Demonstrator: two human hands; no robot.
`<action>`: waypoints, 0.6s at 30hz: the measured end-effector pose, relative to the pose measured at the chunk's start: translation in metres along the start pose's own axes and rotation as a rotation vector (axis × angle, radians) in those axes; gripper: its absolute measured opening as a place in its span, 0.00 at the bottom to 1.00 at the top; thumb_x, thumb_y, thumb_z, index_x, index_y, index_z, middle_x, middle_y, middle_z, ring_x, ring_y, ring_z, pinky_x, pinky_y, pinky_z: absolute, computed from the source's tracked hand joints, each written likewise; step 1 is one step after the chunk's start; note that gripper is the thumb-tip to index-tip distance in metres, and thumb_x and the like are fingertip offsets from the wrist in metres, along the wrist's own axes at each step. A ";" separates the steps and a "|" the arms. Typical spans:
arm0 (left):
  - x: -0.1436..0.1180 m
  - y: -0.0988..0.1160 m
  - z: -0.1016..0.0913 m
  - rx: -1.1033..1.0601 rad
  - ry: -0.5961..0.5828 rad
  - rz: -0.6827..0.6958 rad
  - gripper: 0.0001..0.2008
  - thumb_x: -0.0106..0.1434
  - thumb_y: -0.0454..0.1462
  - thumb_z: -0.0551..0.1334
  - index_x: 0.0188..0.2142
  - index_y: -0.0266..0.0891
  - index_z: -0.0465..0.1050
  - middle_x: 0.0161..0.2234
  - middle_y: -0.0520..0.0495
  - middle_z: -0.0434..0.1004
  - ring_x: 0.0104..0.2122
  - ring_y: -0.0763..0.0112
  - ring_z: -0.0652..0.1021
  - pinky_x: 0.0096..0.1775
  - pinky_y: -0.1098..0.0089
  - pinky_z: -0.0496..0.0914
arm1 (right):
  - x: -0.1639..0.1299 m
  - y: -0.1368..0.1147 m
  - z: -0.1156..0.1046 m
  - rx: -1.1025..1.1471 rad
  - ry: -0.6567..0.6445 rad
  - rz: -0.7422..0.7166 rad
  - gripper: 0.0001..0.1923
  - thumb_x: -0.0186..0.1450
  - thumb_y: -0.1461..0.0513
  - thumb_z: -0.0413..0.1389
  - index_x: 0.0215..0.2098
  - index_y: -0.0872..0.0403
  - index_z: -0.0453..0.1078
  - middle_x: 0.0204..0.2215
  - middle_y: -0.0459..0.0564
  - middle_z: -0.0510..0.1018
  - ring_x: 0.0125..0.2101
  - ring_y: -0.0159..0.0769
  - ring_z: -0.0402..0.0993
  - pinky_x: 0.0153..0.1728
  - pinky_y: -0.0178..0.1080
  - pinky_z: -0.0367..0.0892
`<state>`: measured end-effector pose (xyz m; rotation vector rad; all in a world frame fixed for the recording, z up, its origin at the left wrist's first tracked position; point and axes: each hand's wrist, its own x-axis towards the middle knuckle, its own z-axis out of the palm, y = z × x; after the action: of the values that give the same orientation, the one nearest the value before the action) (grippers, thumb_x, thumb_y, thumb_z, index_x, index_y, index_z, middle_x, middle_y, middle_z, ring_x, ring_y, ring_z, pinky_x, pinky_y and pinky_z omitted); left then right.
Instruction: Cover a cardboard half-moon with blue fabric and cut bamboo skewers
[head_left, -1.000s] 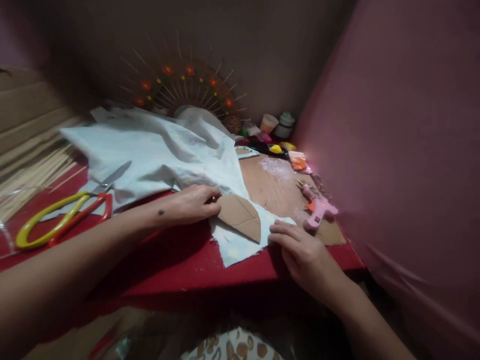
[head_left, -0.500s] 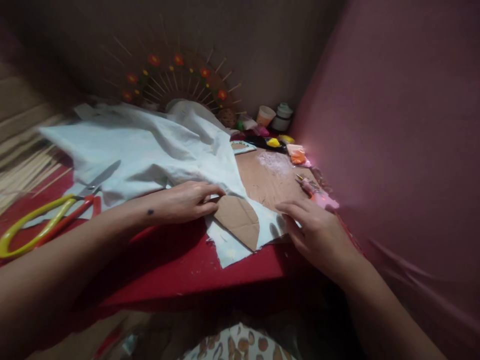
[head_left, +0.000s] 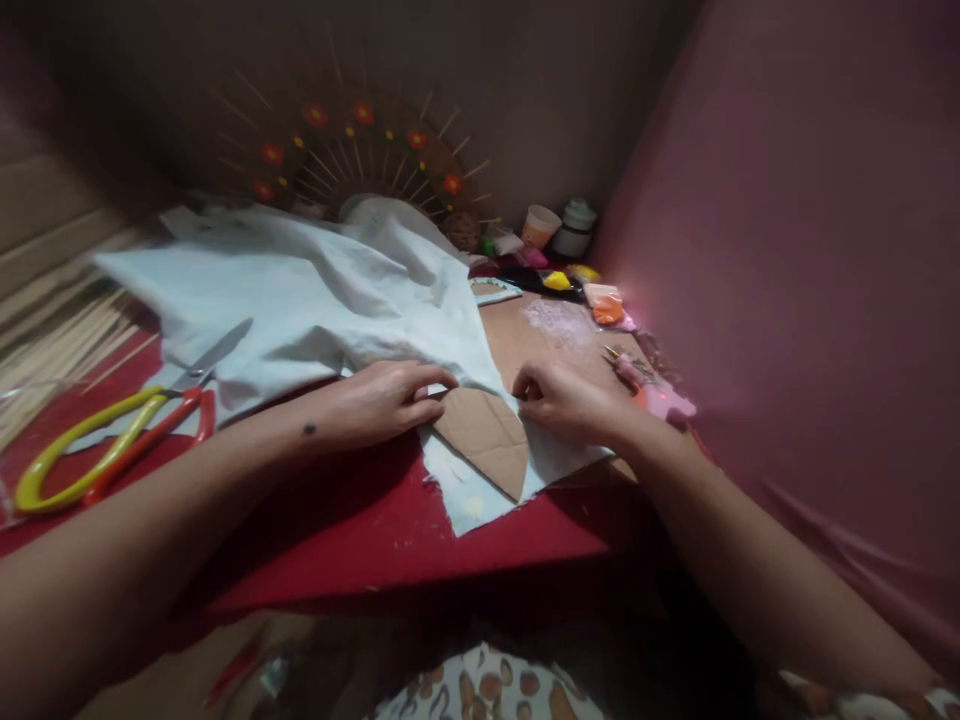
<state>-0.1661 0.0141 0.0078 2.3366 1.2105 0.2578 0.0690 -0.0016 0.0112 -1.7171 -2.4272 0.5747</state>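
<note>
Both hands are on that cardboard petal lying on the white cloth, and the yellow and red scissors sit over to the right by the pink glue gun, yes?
Not quite. The scissors lie to the left, on the red table beyond the left hand, far from the glue gun. The head view shows it. The rest holds: the left hand and the right hand touch the cardboard petal on the white cloth.

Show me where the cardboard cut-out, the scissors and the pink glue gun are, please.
Cardboard cut-out (head_left: 484, 435): head view, middle of its flat brown face.
Scissors (head_left: 82, 460): head view, on the yellow handle loop.
Pink glue gun (head_left: 664, 400): head view, on its pink body, beyond the right wrist.
</note>
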 end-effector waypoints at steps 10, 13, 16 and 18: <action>0.000 -0.003 0.003 -0.067 0.032 -0.028 0.16 0.59 0.42 0.59 0.44 0.39 0.77 0.33 0.45 0.76 0.32 0.66 0.73 0.35 0.70 0.64 | -0.002 0.002 0.004 -0.027 0.042 0.005 0.10 0.56 0.69 0.49 0.30 0.55 0.71 0.28 0.51 0.78 0.28 0.35 0.70 0.28 0.35 0.59; 0.000 -0.003 0.003 -0.191 0.042 -0.082 0.14 0.57 0.40 0.61 0.40 0.39 0.78 0.28 0.48 0.74 0.27 0.70 0.71 0.29 0.73 0.63 | -0.003 0.003 0.005 -0.020 0.051 -0.003 0.09 0.57 0.70 0.49 0.30 0.54 0.71 0.28 0.50 0.77 0.28 0.34 0.70 0.29 0.35 0.60; -0.003 -0.006 0.001 -0.476 -0.053 -0.173 0.10 0.55 0.41 0.63 0.34 0.39 0.78 0.19 0.51 0.66 0.18 0.75 0.64 0.19 0.74 0.55 | -0.003 0.005 0.005 -0.014 0.047 -0.018 0.08 0.57 0.69 0.50 0.30 0.54 0.70 0.28 0.50 0.77 0.28 0.34 0.70 0.29 0.34 0.60; -0.007 -0.007 -0.003 -0.713 -0.125 -0.237 0.06 0.54 0.40 0.65 0.29 0.39 0.76 0.17 0.52 0.63 0.15 0.77 0.60 0.16 0.75 0.51 | -0.003 0.006 0.005 -0.006 0.052 -0.032 0.08 0.58 0.69 0.50 0.30 0.54 0.70 0.28 0.50 0.78 0.28 0.34 0.70 0.29 0.34 0.60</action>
<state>-0.1764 0.0128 0.0068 1.5625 1.0894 0.3801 0.0734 -0.0042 0.0044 -1.6701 -2.4183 0.5127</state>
